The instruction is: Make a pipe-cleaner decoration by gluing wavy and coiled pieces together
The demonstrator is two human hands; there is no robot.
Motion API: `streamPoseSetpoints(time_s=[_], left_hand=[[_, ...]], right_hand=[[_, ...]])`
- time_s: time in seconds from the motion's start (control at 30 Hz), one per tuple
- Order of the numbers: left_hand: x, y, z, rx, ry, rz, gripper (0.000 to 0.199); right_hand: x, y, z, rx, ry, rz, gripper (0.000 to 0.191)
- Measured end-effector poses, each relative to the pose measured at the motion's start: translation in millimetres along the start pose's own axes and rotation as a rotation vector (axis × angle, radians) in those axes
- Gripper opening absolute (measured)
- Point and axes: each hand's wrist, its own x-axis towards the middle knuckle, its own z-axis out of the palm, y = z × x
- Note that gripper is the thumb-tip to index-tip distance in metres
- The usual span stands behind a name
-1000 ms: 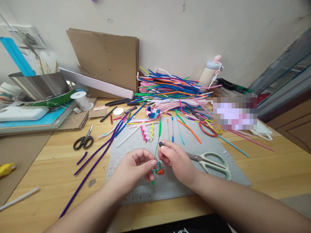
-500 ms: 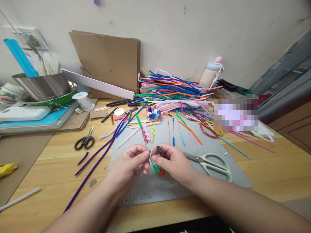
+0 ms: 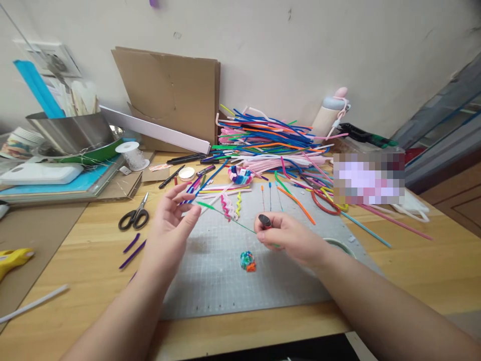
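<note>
A green pipe cleaner (image 3: 235, 222), stripped thin along its middle with a fluffy tip, stretches between my two hands over the grey cutting mat (image 3: 221, 281). My right hand (image 3: 280, 234) is closed, pinching its right end and also gripping a short black-ended tool (image 3: 264, 220) whose kind I cannot make out. My left hand (image 3: 175, 215) has its fingers apart, thumb beside the fluffy tip. Below on the mat lies a small turquoise and orange fuzzy piece (image 3: 248, 261). Behind are pink-and-white zigzag strips (image 3: 227, 206) and thin stripped pieces, orange-tipped and blue-tipped (image 3: 269, 195).
Black scissors (image 3: 134, 218) lie left of the mat. Pale green scissors (image 3: 341, 245) are partly hidden behind my right forearm. A heap of coloured pipe cleaners (image 3: 270, 135) sits against the wall, near a bottle (image 3: 326, 118). A steel bowl (image 3: 75, 133) stands at back left.
My hands have moved apart, the left one leftward with its fingers opening, the right one rightward. The green pipe cleaner has swung from steep to nearly level, uncovering the turquoise and orange piece.
</note>
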Motion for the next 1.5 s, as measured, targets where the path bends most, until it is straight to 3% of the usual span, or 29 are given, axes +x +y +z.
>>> streamPoseSetpoints(time_s=[0.17, 0.37, 0.5, 0.6, 0.73, 0.9, 1.07, 1.3, 1.5], left_hand=[[5, 2, -9.0, 0.229, -0.173, -0.037, 0.031], [3, 2, -9.4, 0.334, -0.21, -0.118, 0.016], [3, 5, -7.8, 0.431, -0.205, -0.12, 0.017], [2, 5, -6.2, 0.55, -0.283, -0.094, 0.016], [1, 2, -5.7, 0.652, -0.372, -0.03, 0.014], [0, 7, -5.2, 0.675, -0.271, -0.087, 0.019], [-1, 11, -6.0, 0.506, -0.184, -0.174, 0.023], [0, 8, -8.8, 0.496, -0.098, -0.087, 0.019], [-1, 7, -10.1, 0.462, 0.017, -0.064, 0.022]], right_hand=[[-1, -2, -8, 0.07, -0.097, 0.067, 0.006], [-3, -7, -9, 0.099, -0.092, 0.068, 0.006], [-1, -9, -13, 0.009, 0.117, -0.024, 0.012], [1, -11, -17, -0.059, 0.316, -0.121, 0.017], [2, -13, -20, -0.024, 0.393, -0.148, 0.02], [1, -13, -22, 0.005, 0.372, -0.146, 0.023], [3, -11, -25, 0.075, 0.362, -0.149, 0.03], [5, -10, -34, -0.037, 0.414, -0.212, 0.038], [7, -11, -23, 0.427, 0.473, -0.225, 0.048]])
